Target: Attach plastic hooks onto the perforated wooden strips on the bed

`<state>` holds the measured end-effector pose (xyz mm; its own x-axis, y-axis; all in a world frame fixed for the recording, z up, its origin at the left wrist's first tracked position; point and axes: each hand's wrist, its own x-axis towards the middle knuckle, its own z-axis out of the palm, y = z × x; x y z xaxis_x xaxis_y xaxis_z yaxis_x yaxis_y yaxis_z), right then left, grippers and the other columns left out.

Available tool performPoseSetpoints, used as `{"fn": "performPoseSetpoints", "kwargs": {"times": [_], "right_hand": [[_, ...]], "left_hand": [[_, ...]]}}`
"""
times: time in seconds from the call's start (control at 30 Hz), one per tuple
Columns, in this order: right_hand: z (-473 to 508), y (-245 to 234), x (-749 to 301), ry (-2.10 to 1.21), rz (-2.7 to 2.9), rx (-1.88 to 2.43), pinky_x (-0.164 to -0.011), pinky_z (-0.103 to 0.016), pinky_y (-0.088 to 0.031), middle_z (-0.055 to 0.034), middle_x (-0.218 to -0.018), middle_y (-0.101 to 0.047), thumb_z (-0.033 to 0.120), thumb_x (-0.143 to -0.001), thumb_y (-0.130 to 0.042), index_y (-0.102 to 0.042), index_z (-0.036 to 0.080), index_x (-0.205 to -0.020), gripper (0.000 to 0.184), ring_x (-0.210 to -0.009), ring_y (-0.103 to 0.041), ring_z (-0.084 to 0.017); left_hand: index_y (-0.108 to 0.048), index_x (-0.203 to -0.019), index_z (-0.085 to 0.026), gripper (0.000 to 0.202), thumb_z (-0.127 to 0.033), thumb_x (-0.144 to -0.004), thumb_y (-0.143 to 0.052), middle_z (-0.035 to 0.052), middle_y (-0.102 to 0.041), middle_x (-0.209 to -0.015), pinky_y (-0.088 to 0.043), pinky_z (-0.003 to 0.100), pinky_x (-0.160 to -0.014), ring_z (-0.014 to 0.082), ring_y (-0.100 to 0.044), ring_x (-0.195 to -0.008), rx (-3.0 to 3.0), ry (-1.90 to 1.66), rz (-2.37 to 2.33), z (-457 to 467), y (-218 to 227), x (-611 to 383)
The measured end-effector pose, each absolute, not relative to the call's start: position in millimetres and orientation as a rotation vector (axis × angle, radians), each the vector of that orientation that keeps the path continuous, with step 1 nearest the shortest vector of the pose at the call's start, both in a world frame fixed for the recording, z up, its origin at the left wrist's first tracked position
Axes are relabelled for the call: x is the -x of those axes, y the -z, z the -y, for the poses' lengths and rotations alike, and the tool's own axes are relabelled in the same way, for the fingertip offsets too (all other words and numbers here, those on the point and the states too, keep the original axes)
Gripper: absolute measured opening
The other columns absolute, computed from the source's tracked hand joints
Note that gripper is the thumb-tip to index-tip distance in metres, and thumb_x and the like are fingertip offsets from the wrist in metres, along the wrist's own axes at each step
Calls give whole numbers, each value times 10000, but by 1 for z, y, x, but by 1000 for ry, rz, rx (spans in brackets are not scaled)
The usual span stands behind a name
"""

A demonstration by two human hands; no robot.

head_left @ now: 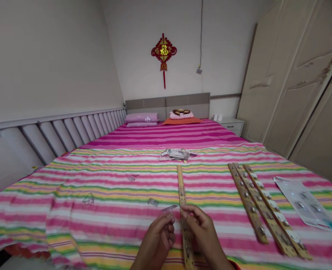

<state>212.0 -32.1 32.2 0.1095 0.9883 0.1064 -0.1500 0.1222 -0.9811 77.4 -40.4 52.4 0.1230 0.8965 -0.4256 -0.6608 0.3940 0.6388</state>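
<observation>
My left hand (160, 233) is closed in a pinch on a small clear plastic packet (169, 207), just left of a long tan strip (179, 176). The strip lies lengthwise on the bed in front of me, with small shiny metal pieces along it. Over the strip's right edge, my right hand (202, 225) is closed, thumb and forefinger pressed together. Whatever its fingertips hold is too small to make out. Another small clear packet (152, 202) rests on the striped cloth beyond my left hand.
On the right lie three similar tan strips (243, 187) with metal pieces, beside a clear plastic package (309, 204). Farther off is a pile of plastic packets (175, 154). Thin clear scraps (88, 200) lie to the left. A striped sheet (109, 225) covers the bed.
</observation>
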Motion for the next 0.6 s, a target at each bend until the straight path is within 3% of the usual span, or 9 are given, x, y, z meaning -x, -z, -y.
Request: {"fn": "performPoseSetpoints", "kwargs": {"times": [0.17,0.37,0.6], "right_hand": [[42,-34,-216,-921,1156,1077,-433,-226,-369,36,-532,-500,452,-712,-671,-672,175,-841,307,-451,-425,-112],[57,-36,-216,-454,1431,1011,-570,-242,-474,-40,-786,-627,262,-794,-619,-658,207,-878,108,-609,-571,-145],[61,-38,-216,-515,1449,1047,-568,-235,-445,-33,-748,-623,262,-836,-557,-652,208,-817,111,-641,-567,-154]], "left_hand": [[-614,-714,-152,246,-274,-572,-773,-60,-516,-540,-372,157,-486,49,-466,-491,-699,-1265,-1074,41,-47,-83],[-619,-729,-190,80,-266,-732,-596,-19,-572,-622,-394,221,-549,113,-503,-561,-1546,-1330,-1449,51,-50,-87],[-657,-766,-234,86,-252,-773,-573,24,-619,-735,-409,253,-633,158,-535,-650,-1842,-1357,-1460,61,-52,-91]]}}
